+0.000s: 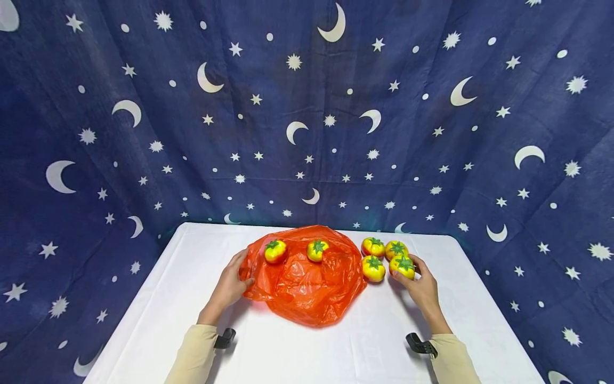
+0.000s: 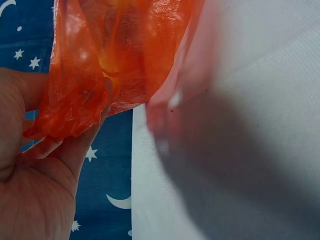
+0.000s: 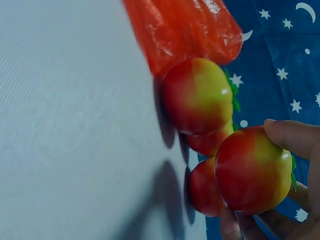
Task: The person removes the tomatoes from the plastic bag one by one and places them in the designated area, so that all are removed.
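The fruit (image 1: 402, 268) in the right hand (image 1: 423, 290) is toward the back right corner of the table (image 1: 307, 357), set in from the edges; whether it touches the white cloth (image 1: 144, 341) there, I can't tell. It is round and glossy, red running into yellow, with a green leafy cap. On my right wrist view, thumb and fingers curl around it, gripping it from its right and near side. Three matching fruits (image 1: 373, 271) cluster just to its left and beyond it. Farther left, a crinkled red bag (image 1: 307, 298) spreads across the table's middle; I see two more fruits (image 1: 275, 253) there, in it or on it. The left hand (image 1: 227, 285) pinches the bag's left rim. Behind the back edge hangs a dark blue curtain (image 1: 273, 133) printed with pale moons and stars.
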Tool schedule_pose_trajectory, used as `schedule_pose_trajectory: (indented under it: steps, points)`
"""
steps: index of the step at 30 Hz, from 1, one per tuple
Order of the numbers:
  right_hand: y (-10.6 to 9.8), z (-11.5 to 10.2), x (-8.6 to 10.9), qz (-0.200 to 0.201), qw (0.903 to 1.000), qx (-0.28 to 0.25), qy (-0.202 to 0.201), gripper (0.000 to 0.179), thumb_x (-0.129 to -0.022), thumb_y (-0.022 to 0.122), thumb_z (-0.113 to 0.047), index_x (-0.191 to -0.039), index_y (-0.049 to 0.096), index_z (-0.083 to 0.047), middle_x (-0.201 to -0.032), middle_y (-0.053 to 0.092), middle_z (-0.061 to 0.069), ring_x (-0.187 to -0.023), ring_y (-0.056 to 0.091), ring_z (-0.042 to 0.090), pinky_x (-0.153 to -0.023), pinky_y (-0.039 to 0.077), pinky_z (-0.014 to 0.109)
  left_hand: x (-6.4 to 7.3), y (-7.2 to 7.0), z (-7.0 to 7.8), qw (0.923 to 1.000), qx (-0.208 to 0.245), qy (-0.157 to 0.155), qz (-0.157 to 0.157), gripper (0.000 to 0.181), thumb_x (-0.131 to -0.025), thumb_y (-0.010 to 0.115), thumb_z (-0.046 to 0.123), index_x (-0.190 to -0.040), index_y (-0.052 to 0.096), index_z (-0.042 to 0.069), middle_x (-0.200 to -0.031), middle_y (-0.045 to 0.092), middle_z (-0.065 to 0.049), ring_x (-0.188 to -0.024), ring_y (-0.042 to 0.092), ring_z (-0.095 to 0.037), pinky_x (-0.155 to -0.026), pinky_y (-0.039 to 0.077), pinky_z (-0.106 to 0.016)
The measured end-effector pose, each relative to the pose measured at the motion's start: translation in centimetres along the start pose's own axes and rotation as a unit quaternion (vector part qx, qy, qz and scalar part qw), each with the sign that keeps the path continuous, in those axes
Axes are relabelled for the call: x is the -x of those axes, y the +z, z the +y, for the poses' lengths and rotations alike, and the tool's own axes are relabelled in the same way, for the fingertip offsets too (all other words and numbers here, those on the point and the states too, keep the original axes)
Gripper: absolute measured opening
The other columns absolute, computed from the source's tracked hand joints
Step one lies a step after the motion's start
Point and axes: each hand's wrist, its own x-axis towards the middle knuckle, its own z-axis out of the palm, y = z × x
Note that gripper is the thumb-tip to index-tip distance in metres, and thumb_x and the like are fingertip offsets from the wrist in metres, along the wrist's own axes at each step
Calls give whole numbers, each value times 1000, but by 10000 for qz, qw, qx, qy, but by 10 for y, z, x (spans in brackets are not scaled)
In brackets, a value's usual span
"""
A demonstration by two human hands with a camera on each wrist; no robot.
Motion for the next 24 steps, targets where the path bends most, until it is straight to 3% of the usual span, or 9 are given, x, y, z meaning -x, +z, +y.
schedule_pose_trajectory:
  steps: [11,24]
  points:
    - [3,14,-4,-224,9990,359,151,77,-83,77,-26,-147,38,-7,-141,47,29,-129,46,44,-108,37,56,2,1,0,10000,10,46,30,83,-78,74,-4,-151,35,1,-154,37,-17,-142,36,-43,-118,29,-55]
    - [11,22,-9,-356,9987,297,194,76,-85,75,-25,-148,37,-7,-144,44,28,-131,45,43,-112,35,57,1,0,-1,10000,51,46,22,83,-78,73,-6,-151,34,1,-154,36,-18,-143,35,-43,-118,28,-55]
